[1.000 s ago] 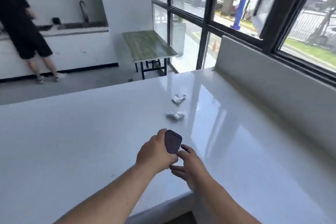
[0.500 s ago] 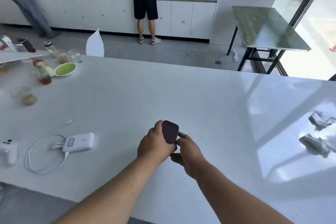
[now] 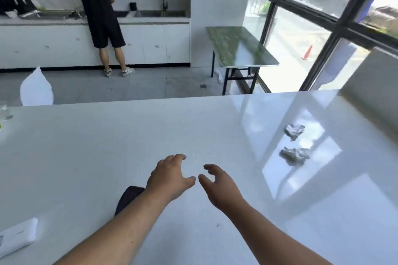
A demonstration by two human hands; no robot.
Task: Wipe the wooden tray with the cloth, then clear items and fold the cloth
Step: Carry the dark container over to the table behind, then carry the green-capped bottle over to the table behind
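1. Both hands, left [image 3: 172, 178] and right [image 3: 217, 185], now hover spread wide, holding nothing.
2. The dark device [image 3: 129, 198] you held now lies under your left forearm.
3. No wooden tray or cloth visible; find them.

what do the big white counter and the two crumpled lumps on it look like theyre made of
Counter: looks like polished stone or solid surface, glossy, since it mirrors the window frame. Crumpled lumps: probably tissue or paper, matte white-grey with sharp creases; thin cloth can't be ruled out.
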